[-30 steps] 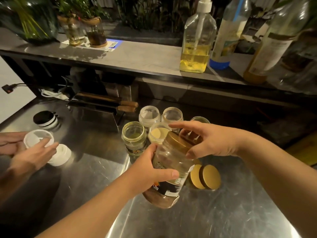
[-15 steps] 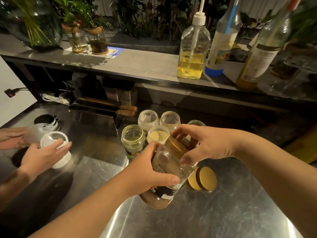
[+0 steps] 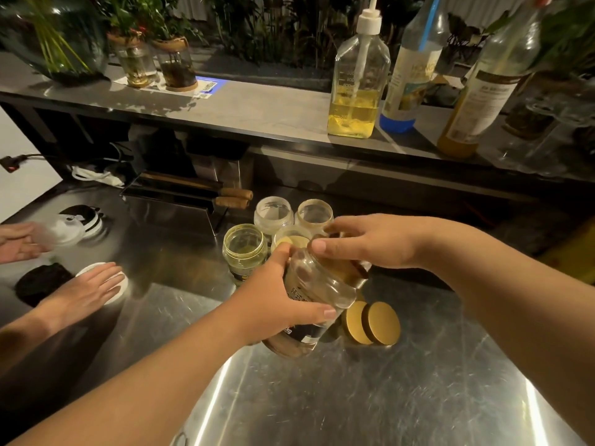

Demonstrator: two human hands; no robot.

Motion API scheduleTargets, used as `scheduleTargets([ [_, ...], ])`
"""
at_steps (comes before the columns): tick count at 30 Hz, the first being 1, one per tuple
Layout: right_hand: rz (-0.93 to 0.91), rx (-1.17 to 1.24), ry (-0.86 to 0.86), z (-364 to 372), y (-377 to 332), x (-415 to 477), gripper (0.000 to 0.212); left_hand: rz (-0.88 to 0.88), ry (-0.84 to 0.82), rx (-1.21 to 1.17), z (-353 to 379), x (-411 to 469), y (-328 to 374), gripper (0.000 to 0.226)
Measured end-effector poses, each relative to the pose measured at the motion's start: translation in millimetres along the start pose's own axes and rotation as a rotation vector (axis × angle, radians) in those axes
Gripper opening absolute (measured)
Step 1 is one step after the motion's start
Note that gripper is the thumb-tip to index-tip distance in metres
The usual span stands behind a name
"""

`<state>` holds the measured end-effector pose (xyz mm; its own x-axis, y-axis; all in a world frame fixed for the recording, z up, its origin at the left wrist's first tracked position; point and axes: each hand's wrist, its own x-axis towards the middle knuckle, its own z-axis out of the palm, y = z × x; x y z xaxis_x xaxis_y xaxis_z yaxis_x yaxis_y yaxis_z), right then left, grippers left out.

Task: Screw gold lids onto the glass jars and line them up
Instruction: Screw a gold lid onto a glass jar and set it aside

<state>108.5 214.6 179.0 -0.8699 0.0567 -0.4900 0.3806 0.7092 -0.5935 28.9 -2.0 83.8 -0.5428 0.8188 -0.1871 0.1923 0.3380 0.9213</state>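
Now right hand (image 3: 370, 243) has rolled further over the lid (image 3: 346, 272), fingers wrapped, mid-twist; left hand (image 3: 277, 300) grips the tilted jar (image 3: 317, 292) above the counter (image 3: 354, 397). Two spare lids (image 3: 373, 322) just right of jar; open jars (image 3: 244, 249) behind it.

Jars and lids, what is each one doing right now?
Held jar: tilted, gripped by left hand.
Its gold lid: on the mouth, under right hand.
Spare gold lids: loose on the counter, overlapping.
Back jars: upright, no gold lids.
Front jar: upright, open.
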Motion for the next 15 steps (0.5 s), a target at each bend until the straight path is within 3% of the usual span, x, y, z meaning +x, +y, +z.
scheduleTargets([
  [3, -0.249, 0.085, 0.086, -1.4, 4.1, -14.5, 0.081, 0.012, -0.011, -0.075, -0.9, 0.1, 1.9, 0.093],
  [8, -0.577, -0.308, 0.325, 20.7, 10.5, -29.5, 0.066, 0.039, -0.151, -0.289, -7.4, -1.1, 6.4, 0.089],
  [12, -0.549, -0.312, 0.417, 27.9, 13.1, -28.3, 0.06, 0.053, -0.19, -0.262, -8.0, -0.3, 10.5, 0.09],
  [15, -0.41, -0.311, 0.448, 32.9, 13.2, -25.0, 0.059, 0.069, -0.07, -0.117, 1.8, 0.0, 13.7, 0.087],
])
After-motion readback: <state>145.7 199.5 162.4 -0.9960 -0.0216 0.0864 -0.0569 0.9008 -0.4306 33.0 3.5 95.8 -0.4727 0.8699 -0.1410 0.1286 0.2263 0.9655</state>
